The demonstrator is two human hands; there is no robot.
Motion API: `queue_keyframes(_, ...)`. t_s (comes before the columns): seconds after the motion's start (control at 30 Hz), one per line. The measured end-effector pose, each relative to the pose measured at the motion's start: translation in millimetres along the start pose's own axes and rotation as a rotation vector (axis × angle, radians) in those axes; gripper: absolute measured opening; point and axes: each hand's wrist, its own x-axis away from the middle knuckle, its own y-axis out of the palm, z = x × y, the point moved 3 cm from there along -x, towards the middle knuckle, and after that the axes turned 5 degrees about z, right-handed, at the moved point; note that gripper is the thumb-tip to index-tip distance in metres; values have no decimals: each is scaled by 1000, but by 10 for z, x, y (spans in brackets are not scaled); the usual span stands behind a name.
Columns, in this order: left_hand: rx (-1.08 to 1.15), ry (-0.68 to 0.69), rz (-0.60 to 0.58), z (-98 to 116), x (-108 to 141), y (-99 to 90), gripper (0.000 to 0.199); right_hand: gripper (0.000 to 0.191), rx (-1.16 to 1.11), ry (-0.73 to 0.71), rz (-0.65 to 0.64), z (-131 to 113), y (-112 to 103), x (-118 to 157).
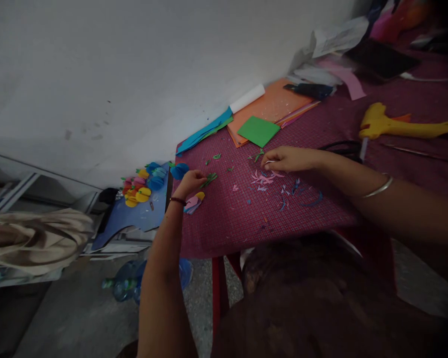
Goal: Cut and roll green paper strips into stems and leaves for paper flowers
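My left hand [193,183] is at the left part of the table, its fingers closed at a small bunch of green paper pieces [210,179]. Beside it lie a blue paper ball [179,171] and some pink and yellow paper pieces [194,203]. My right hand [278,160] has its fingers bent together above pink paper scraps [263,178]; a green scrap [259,154] lies by its fingertips, and what it holds, if anything, is too small to name. A green paper square [259,131] rests beyond it.
Orange sheets [276,102], blue strips [207,130] and a white roll [247,98] lie along the wall. At right is a yellow glue gun [403,127]. Colourful paper balls [138,186] sit on a blue surface [134,211] left of the checked table [216,233].
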Motion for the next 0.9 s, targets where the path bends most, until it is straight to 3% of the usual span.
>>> queue_keyframes(0.2, -74, 42, 35, -30, 74, 97, 10, 14, -22, 33, -10, -1, 19, 4)
queue_keyframes(0.37, -35, 31, 55, -39, 108, 55, 12, 9, -24, 40, 7, -6, 21, 3)
queue_keyframes(0.5, 37, 50, 147, 115, 75, 27, 16, 5, -59, -1, 35, -12, 34, -3)
queue_keyframes(0.57, 52, 101, 155, 268, 11, 89, 16, 3, -67, -3, 55, -25, 37, 0)
queue_keyframes(0.67, -38, 232, 160, 510, -127, 259, 32, 3, -58, 33, 60, -44, 37, 7)
queue_keyframes(0.77, -123, 381, 88, 669, -263, 466, 35, 6, -51, 27, 72, -56, 28, 3)
queue_keyframes(0.83, -141, 398, 56, 697, -341, 564, 32, 7, -47, 5, 82, -57, 24, -6)
queue_keyframes(0.9, -121, 331, 69, 675, -407, 599, 27, 7, -44, -11, 87, -53, 22, -13)
